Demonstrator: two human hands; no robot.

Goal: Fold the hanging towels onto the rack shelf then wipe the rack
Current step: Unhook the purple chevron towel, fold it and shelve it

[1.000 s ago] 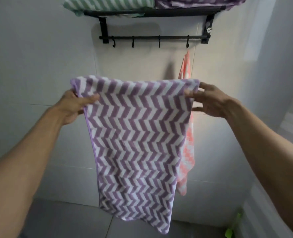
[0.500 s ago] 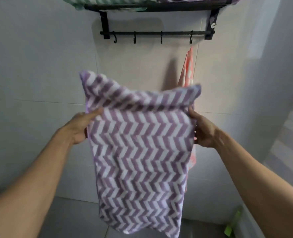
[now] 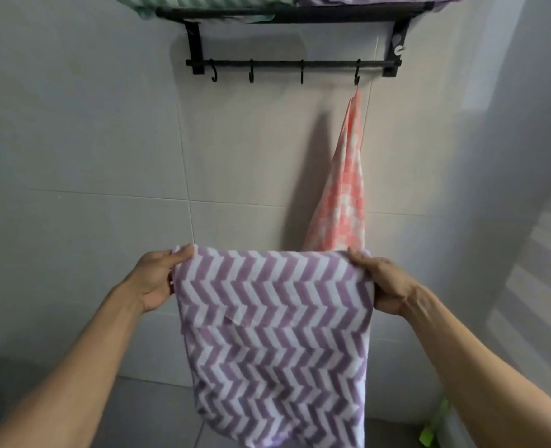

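Wall: pale tiles (image 3: 106, 140), black rack (image 3: 293, 63) mounted high.
Hooks: pink towel (image 3: 343, 202) hanging, rightmost.
Hands: left hand (image 3: 157, 276) and right hand (image 3: 382, 282) pinching the purple towel (image 3: 274, 334) by its top corners, below the rack.

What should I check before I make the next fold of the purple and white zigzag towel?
1. Left hand holds the top left corner of the purple and white zigzag towel: ok.
2. Right hand grip on the top right corner: ok.
3. Top edge level and taut: ok.
4. Lower edges aligned: not ok, the bottom hangs slanted.
5. Free space on the black metal wall rack shelf: cannot tell.
6. Pink and white checked towel taken off its hook: not ok.
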